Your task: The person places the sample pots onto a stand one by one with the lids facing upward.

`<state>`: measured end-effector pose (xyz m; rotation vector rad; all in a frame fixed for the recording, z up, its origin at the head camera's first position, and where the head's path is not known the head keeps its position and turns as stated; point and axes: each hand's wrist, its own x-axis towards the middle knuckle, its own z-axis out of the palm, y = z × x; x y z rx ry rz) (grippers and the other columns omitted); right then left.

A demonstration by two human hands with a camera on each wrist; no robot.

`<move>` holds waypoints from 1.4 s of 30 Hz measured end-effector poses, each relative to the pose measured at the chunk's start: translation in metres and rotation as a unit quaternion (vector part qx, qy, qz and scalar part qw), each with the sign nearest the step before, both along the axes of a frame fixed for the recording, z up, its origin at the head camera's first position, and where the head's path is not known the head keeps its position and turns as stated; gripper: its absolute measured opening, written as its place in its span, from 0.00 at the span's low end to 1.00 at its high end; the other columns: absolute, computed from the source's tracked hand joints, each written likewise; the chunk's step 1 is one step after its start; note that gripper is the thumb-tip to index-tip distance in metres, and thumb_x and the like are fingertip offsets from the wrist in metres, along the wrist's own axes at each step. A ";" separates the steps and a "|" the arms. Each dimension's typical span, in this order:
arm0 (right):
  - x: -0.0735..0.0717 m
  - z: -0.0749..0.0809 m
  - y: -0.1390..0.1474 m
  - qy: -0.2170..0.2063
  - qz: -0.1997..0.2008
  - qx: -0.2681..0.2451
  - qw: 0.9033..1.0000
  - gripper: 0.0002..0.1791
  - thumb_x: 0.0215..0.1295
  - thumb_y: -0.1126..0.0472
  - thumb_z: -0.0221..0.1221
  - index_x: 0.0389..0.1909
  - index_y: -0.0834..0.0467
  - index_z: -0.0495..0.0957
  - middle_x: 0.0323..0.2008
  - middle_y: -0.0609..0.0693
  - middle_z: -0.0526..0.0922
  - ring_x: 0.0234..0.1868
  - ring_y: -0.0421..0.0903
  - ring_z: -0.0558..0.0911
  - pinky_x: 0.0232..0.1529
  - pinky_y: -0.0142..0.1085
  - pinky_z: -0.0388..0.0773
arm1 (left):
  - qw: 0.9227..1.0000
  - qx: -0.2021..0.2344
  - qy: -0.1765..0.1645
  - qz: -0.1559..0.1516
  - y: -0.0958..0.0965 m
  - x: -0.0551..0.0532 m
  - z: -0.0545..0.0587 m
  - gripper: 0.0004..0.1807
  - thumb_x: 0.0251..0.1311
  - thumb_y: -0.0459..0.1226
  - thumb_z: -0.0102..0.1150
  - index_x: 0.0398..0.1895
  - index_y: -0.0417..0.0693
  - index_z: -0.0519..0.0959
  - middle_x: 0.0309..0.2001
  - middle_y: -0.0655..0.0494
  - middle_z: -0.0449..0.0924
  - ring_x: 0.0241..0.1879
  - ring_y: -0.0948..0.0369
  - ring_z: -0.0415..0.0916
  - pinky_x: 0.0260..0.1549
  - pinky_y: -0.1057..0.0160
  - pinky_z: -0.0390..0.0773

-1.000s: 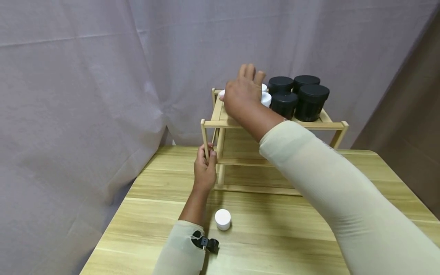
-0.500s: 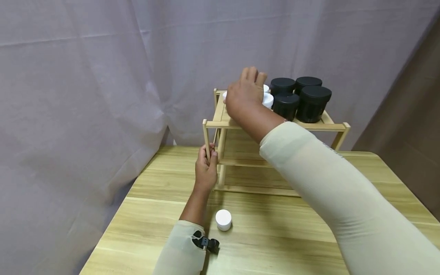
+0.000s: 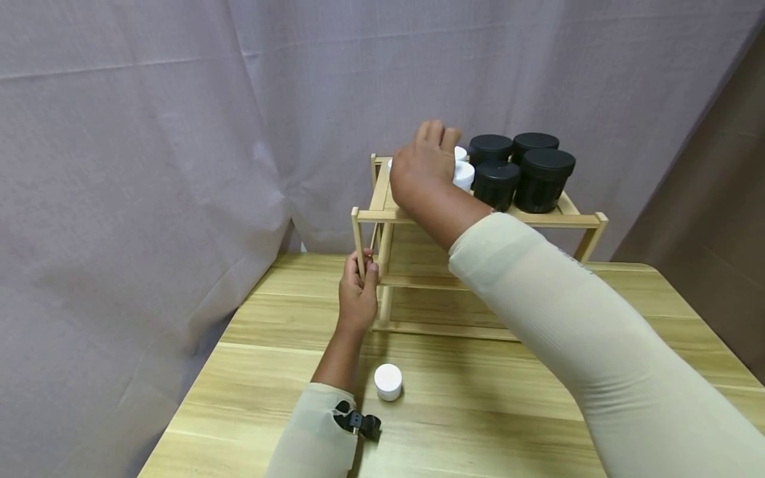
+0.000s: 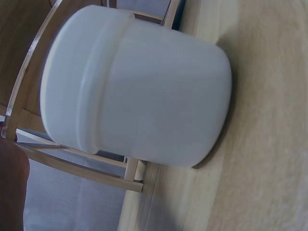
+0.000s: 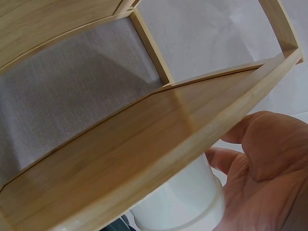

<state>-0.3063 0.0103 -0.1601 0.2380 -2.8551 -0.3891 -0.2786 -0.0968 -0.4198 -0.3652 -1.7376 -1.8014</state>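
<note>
My left hand grips the front left post of a two-tier wooden rack. Only a dark edge of that hand enters the left wrist view. Over the left end of the top shelf, my right hand holds a white lidded jar, mostly hidden behind the hand. Another white jar stands just right of it, with one more partly showing behind. In the right wrist view, the hand bends around a white jar beyond the shelf edge, its fingertips hidden.
Several black lidded jars occupy the right part of the top shelf. A single white jar stands on the wooden table beside the left forearm. Grey curtains hang behind and to the left.
The right hand has shifted very slightly at the top shelf's left end, and less of the white jar shows at its left. The left hand keeps its grip on the post.
</note>
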 end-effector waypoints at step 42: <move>0.085 -0.083 0.021 0.269 0.306 -0.077 0.910 0.33 0.71 0.28 0.64 0.40 0.58 0.82 0.37 0.55 0.75 0.40 0.56 0.75 0.36 0.48 0.71 | 0.999 -0.028 -0.015 0.025 -0.010 0.003 -0.002 0.14 0.83 0.32 0.53 0.64 0.35 0.74 0.40 0.41 0.82 0.35 0.69 0.75 0.37 0.71 0.77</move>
